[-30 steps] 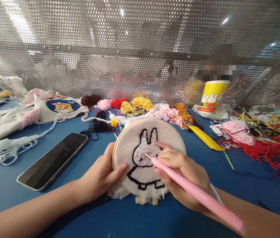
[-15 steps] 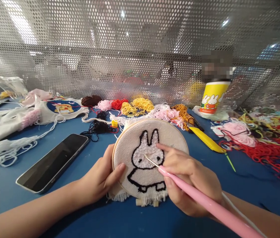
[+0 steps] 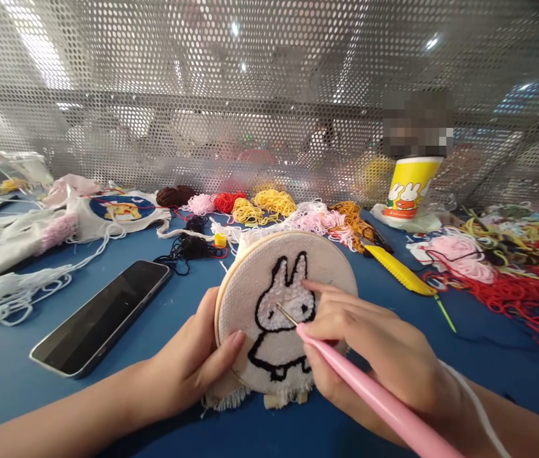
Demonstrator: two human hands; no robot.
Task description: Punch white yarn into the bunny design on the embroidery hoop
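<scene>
My left hand (image 3: 203, 346) grips the left edge of a round embroidery hoop (image 3: 219, 312), its thumb on the front and its other fingers hidden behind. Stretched in the hoop is cream cloth (image 3: 241, 299) with a black-outlined rabbit (image 3: 281, 308); pale loops fill the head, while the body inside its outline is bare cloth. My right hand (image 3: 369, 343) is closed around a pink punch needle (image 3: 365, 388). The metal tip meets the rabbit's face near its left eye, and the index finger rests by the right ear. White yarn trails from behind the right hand.
A phone (image 3: 102, 318) lies on the blue table at left, near white yarn (image 3: 16, 292). Yarn bundles (image 3: 274, 202) line the back below a perforated metal screen (image 3: 250, 76). At right are a yellow cutter (image 3: 398, 270), a rabbit-print cup (image 3: 410, 191) and tangled red yarn (image 3: 512, 305).
The hoop has turned and tilted slightly, its right edge moving inward. My right hand and the punch needle have shifted a little left, and the tip sits slightly lower on the face.
</scene>
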